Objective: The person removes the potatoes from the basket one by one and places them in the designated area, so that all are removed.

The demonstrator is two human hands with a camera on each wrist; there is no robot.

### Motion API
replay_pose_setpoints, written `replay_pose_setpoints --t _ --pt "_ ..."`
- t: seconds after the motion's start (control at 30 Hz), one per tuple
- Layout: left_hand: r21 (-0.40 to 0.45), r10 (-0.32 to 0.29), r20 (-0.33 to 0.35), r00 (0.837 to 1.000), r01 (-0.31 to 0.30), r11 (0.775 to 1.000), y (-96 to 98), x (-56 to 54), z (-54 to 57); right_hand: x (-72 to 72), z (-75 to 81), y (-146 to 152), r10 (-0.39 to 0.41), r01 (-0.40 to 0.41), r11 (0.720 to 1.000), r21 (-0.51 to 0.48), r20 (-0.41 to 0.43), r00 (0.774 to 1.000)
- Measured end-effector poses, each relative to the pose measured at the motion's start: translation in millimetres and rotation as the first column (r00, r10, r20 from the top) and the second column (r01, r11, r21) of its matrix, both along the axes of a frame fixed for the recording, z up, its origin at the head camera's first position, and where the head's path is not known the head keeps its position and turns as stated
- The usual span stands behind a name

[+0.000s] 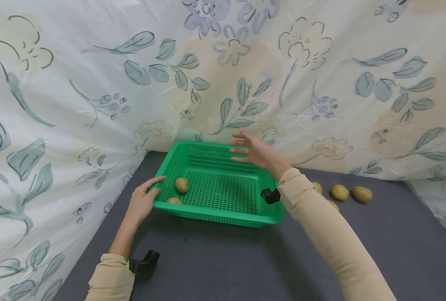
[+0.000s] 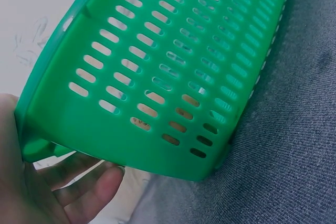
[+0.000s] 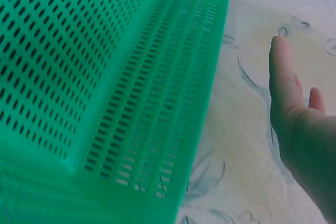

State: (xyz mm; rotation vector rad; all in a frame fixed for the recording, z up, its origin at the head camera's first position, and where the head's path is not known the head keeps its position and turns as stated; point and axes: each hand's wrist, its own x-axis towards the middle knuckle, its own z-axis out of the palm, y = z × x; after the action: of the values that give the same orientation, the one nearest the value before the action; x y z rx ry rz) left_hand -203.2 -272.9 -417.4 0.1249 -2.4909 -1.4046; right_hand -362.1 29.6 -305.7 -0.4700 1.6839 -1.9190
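Note:
A green perforated plastic basket [image 1: 219, 215] stands on the dark cloth-covered table. Two potatoes are in it near its left side, one upright against the wall [image 1: 182, 184] and another potato [image 1: 174, 201] partly hidden behind the front rim. My left hand [image 1: 141, 202] grips the basket's left rim; in the left wrist view its fingers [image 2: 100, 190] curl under the rim and the thumb is not clearly seen. Above the basket's far right part, my right hand [image 1: 254, 149] is raised with its fingers extended and apart, holding nothing. The right wrist view shows this hand [image 3: 296, 98] beside the basket's rim.
Several potatoes [image 1: 340, 192] lie on the table to the right of the basket, some partly hidden by my right sleeve [image 1: 320, 221]. A floral curtain [image 1: 223, 83] hangs close behind the basket and along the left side. The dark tabletop [image 1: 215, 263] stretches in front.

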Motion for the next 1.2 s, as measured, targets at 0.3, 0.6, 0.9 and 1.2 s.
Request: replay_pose_setpoints --t 0.3,0.6,0.9,1.2 --pt "0.033 -0.010 -0.008 1.000 0.010 0.999 0.2 1.2 0.6 0.3 -12.0 -27 0.019 -0.020 1.000 0.021 0.010 1.000" --pt "0.042 -0.004 0.002 1.000 0.003 0.999 -0.3 -0.3 -1.3 1.1 -23.6 -49 0.050 -0.053 0.997 0.052 0.047 0.998" --pt "0.026 -0.003 -0.015 1.000 0.004 1.000 -1.4 -1.0 1.3 5.1 -29.0 -76 0.096 -0.102 0.972 0.210 0.041 0.995" --pt "0.032 -0.004 -0.001 1.000 0.004 0.999 0.1 -1.0 0.9 2.5 -40.2 -94 0.117 -0.124 0.957 0.261 0.044 0.992"
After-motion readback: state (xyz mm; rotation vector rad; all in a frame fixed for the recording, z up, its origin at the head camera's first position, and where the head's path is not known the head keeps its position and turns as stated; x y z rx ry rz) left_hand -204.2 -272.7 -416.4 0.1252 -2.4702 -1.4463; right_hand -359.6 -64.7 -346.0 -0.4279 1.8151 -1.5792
